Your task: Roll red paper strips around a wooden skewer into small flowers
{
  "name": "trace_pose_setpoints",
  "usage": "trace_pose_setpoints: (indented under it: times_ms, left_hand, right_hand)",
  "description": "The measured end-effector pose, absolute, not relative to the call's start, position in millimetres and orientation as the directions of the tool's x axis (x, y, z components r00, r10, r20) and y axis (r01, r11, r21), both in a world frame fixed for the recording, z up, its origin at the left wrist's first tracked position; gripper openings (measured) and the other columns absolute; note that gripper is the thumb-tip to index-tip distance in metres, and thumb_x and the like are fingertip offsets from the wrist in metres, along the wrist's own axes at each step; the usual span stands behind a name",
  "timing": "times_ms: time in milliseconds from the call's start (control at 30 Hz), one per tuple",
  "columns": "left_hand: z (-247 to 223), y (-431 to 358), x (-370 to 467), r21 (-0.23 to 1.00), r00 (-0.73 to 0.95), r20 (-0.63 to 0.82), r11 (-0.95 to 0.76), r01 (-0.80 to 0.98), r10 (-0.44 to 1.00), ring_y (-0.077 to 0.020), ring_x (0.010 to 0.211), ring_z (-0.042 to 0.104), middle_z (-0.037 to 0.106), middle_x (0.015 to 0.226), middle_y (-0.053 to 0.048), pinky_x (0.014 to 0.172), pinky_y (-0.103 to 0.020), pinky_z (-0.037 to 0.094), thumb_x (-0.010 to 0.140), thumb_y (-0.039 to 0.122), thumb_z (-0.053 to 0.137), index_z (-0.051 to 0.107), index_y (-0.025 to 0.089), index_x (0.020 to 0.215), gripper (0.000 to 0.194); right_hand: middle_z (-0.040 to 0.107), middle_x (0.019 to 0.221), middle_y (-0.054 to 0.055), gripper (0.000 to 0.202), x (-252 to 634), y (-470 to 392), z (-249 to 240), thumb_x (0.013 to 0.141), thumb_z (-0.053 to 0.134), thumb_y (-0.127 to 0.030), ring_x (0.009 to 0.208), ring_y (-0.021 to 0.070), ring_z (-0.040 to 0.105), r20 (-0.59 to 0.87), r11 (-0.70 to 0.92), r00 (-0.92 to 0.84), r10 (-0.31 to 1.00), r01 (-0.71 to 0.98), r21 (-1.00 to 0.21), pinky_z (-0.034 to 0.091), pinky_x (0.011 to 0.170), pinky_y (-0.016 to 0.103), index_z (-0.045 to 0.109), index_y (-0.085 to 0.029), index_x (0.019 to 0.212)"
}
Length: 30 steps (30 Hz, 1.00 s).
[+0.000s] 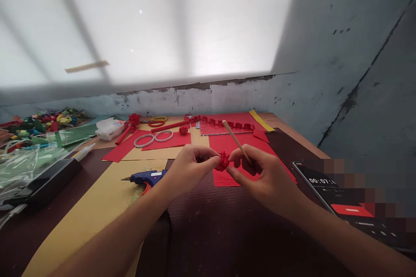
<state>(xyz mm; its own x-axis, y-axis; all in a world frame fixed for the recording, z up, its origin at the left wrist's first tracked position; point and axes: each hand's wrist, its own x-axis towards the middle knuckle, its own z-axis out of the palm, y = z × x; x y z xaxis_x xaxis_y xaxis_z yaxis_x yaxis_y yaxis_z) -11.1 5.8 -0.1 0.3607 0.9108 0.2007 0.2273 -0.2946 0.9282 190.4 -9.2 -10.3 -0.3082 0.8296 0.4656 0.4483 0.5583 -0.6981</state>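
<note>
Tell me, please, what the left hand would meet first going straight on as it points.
The red ruffled piece touching the left hand; beyond that, probably the right hand, though depth is unclear.

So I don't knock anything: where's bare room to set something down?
The dark tabletop looks mostly bare below the red flower, between the forearms. A smaller patch lies between the red sheets and the phone. It's crowded far left, around the coloured pile, and along the back, around the red roll.

Ruffled red flower (pixel 222 161), held up, tan stick (pixel 236 140) beside it, slanting left
</note>
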Motion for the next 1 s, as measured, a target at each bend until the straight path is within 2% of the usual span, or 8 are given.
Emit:
trace_pose_setpoints:
  times_ms: [100,233,433,567,767,1000]
  left_hand:
    - [0.5,5.7,-11.8,0.924,0.382,0.209,-0.31,0.224,0.9,-0.0192,0.08,0.068,0.074,0.076,-0.005,0.074,-0.028,0.049,0.086,0.023,0.063,0.075,0.015,0.076,0.018]
    - [0.4,5.6,-12.0,0.919,0.382,0.212,-0.317,0.235,0.899,-0.0189,0.078,0.066,0.072,0.075,-0.004,0.072,-0.028,0.048,0.086,0.027,0.065,0.075,0.015,0.078,0.018]
    - [1.0,5.1,-12.1,0.923,0.388,0.201,-0.307,0.234,0.899,-0.0179,0.076,0.064,0.071,0.072,-0.004,0.068,-0.027,0.047,0.086,0.029,0.066,0.078,0.016,0.079,0.019]
    - [2.1,5.3,-11.6,0.916,0.393,0.214,-0.324,0.238,0.894,-0.0184,0.075,0.064,0.073,0.075,-0.005,0.063,-0.026,0.046,0.085,0.033,0.068,0.08,0.015,0.079,0.022]
    - [3.0,4.7,-11.7,0.907,0.411,0.221,-0.341,0.247,0.885,-0.0198,0.075,0.065,0.073,0.071,-0.006,0.061,-0.026,0.046,0.086,0.036,0.068,0.082,0.017,0.084,0.024]
    - [5.1,2.9,-10.7,0.893,0.391,0.233,-0.355,0.276,0.89,-0.0183,0.071,0.063,0.074,0.074,-0.007,0.056,-0.025,0.043,0.086,0.038,0.069,0.083,0.017,0.088,0.026]
  right_hand:
    - [0.041,0.065,-0.006,0.009,189.9,-8.1,-12.6,0.088,0.069,-0.03,0.057,0.0118,0.035,0.476,0.554,-0.284,0.832,0.472,-0.686,0.031,0.05,0.027,0.062,-0.025,0.086]
    - [0.035,0.063,-0.007,0.011,190.9,-7.2,-12.9,0.088,0.069,-0.032,0.057,0.0118,0.034,0.478,0.557,-0.287,0.83,0.462,-0.69,0.032,0.051,0.027,0.062,-0.025,0.086]
    - [0.046,0.068,-0.006,0.012,190.0,-6.3,-12.8,0.087,0.072,-0.033,0.059,0.0122,0.037,0.499,0.579,-0.295,0.815,0.454,-0.677,0.035,0.052,0.027,0.065,-0.028,0.095]
    - [0.049,0.069,-0.005,0.012,189.3,-5.5,-14.2,0.086,0.074,-0.032,0.06,0.0125,0.039,0.55,0.611,-0.279,0.787,0.474,-0.634,0.034,0.052,0.027,0.067,-0.027,0.094]
    - [0.061,0.082,-0.002,0.01,189.9,-5.6,-15.6,0.086,0.071,-0.023,0.065,0.0128,0.046,0.6,0.655,-0.298,0.743,0.51,-0.558,0.041,0.058,0.028,0.066,-0.026,0.095]
    - [0.06,0.081,-0.002,0.014,190.0,-7.5,-14.3,0.083,0.069,-0.016,0.065,0.0128,0.049,0.616,0.669,-0.305,0.727,0.517,-0.534,0.042,0.059,0.028,0.064,-0.025,0.093]
